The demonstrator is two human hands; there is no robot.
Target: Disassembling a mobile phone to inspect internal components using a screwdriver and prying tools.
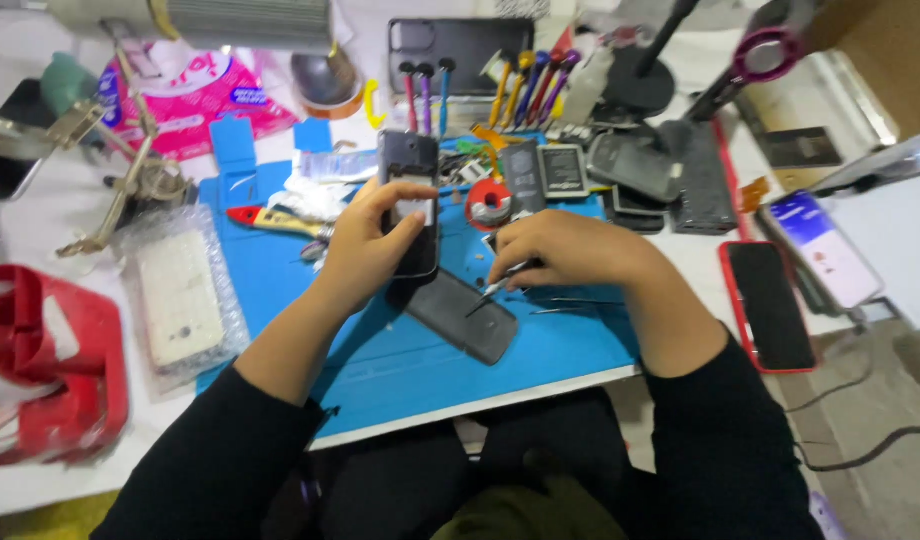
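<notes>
While the left hand (372,232) wraps its fingers and thumb around an opened dark rectangular phone body (410,200), the forearm in its black sleeve rises from the lower left and bends at the wrist toward the middle of the bench. The thumb lies across the exposed pale inner face of the phone, the other fingers curl behind its left edge, so the grip is firm. The phone stands nearly upright on its short end, long axis running away from the person, top end pointing toward the far side of the table, bottom end just over a flat dark grey rectangular back cover (460,315).

The right hand (570,250) comes in from the lower right, palm down, fingers bunched and pinched on thin silver metal tweezers (500,287). The tweezers slant down and to the left, tips close to or touching the grey cover; which, I cannot tell. That cover lies flat, long axis running diagonally from upper left to lower right.

Both things sit over a bright blue rubber work mat (400,370) that covers the middle of the white table. Beyond the hands lie a red round tape reel (491,203) and two black flat batteries (543,172). Farther back stands a row of coloured-handle screwdrivers (480,90). To the right, a red-edged smartphone with a dark screen (768,305) lies face up; to the left, a white phone part in a clear bubble bag (180,300).
</notes>
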